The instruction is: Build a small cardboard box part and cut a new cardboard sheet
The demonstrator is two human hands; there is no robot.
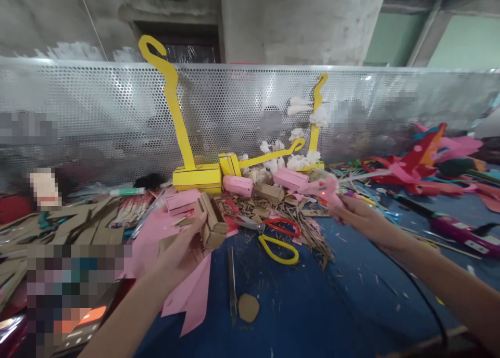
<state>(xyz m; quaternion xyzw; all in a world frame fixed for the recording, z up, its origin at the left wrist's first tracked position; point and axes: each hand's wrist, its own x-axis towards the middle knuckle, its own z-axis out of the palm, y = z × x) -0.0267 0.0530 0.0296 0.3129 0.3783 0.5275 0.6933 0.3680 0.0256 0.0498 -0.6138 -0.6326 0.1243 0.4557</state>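
My left hand (185,251) is closed round a small brown cardboard box (213,228), which tilts above pink paper. Gripped in my right hand (351,212) is a pink glue gun (326,190) with a small red light; a black cord trails down from this side. Between the hands lie scissors (279,243) with one red and one yellow handle, blades towards the left. Pink-covered boxes (237,186) and a plain cardboard box (269,192) rest behind them. Nearer to me are a thin metal strip (232,285) and a rounded cardboard piece (249,307).
Yellow hook-topped cardboard stands (196,177) line a perforated metal panel (242,103). Brown cardboard scraps (312,233) litter the blue table (304,306). At right are a purple tool (463,235) and a red paper shape (417,163); pink paper sheets (191,295) spread at left.
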